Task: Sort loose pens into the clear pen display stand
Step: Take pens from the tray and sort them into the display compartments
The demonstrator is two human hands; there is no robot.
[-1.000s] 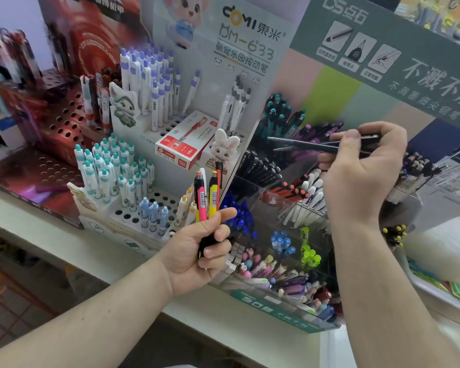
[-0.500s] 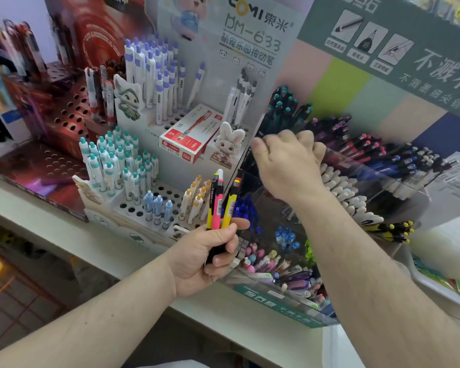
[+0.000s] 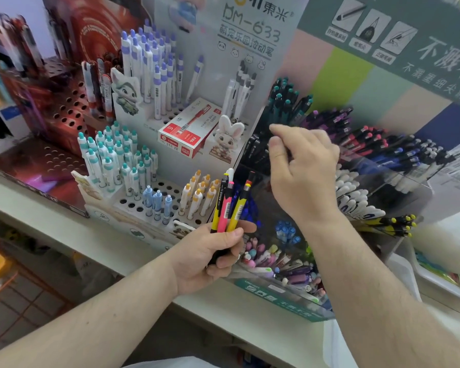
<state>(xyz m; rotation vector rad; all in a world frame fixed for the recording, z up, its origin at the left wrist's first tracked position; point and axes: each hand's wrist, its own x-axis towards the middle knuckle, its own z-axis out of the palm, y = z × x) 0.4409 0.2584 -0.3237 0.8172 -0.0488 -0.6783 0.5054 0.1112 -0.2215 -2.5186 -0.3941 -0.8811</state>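
My left hand (image 3: 210,257) grips a bunch of loose pens (image 3: 227,205), yellow, pink and black ones, held upright in front of the clear pen display stand (image 3: 398,181). The stand's tiered compartments hold black, teal, purple, red, blue, white and pastel pens. My right hand (image 3: 303,168) hovers above the stand's black-pen compartment (image 3: 255,150), fingers loosely curled with thumb and forefinger apart, and nothing visible in it.
A white cardboard pen display (image 3: 149,166) with cartoon figures stands left of the clear stand, with a red-and-white pen box (image 3: 189,128) lying on it. A dark red perforated display (image 3: 45,144) sits further left. All rest on a pale shelf (image 3: 64,227).
My right hand held a dark pen level above the stand, carried it down to the black-pen compartment, and now lifts away without it. My left hand has kept its pens.
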